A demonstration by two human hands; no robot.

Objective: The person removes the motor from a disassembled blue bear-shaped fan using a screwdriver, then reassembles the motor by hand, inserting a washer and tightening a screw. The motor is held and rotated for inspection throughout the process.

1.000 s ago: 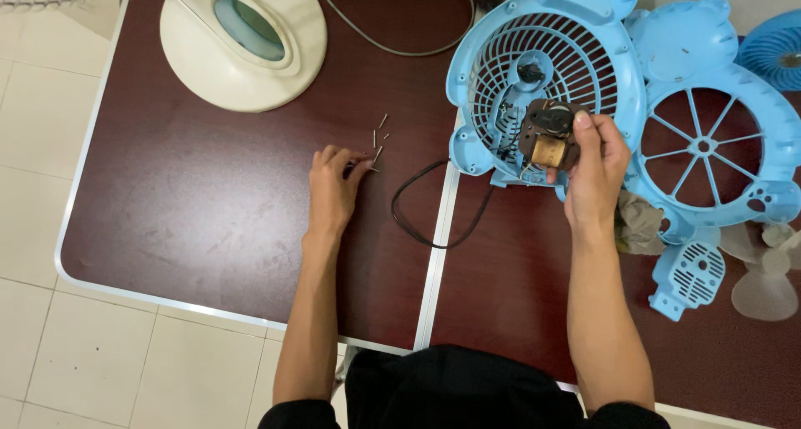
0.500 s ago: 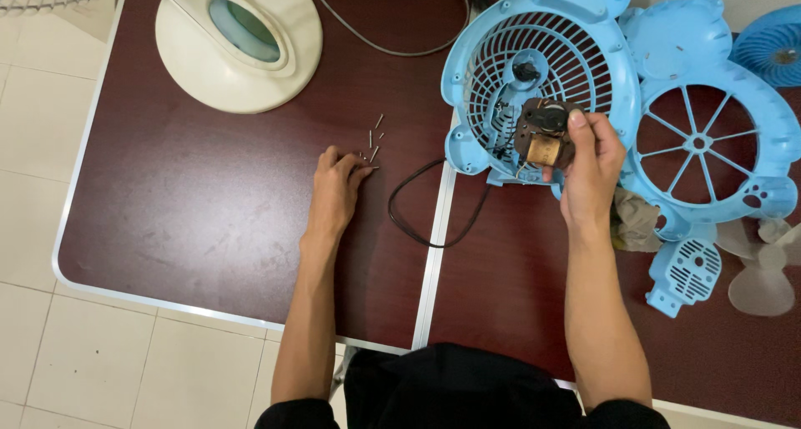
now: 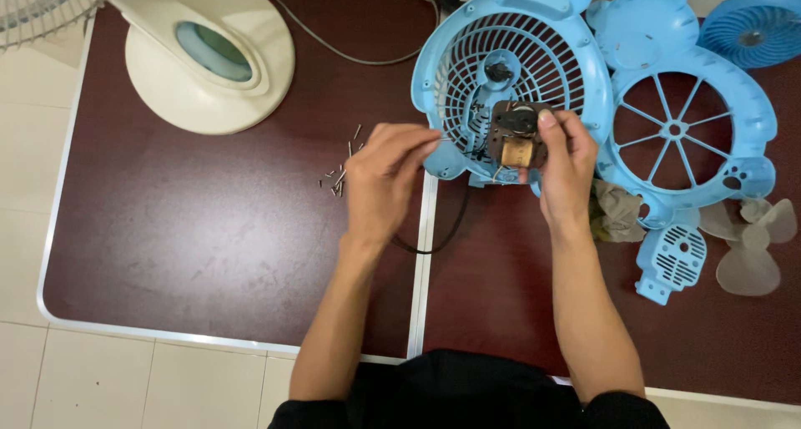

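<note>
Left hand (image 3: 385,179), centre of frame: fingers (image 3: 417,145) pressed together at the tips, perhaps pinching something small, too small to tell what. Pointing right, toward the small motor (image 3: 517,137), just beside it but apart. Right hand (image 3: 567,166), right of centre: fingers (image 3: 546,120) clamped on the motor, thumb low, forefinger over the top. Motor held upright, long axis running top to bottom of the frame, pressed against the lower edge of the round blue fan grille (image 3: 513,70). Right hand on it, left hand the near free one. Scattered screws (image 3: 342,174) left of the left hand on the dark tabletop (image 3: 192,254). Second blue grille (image 3: 676,133) further right; cream fan base (image 3: 209,58) upper left.
</note>
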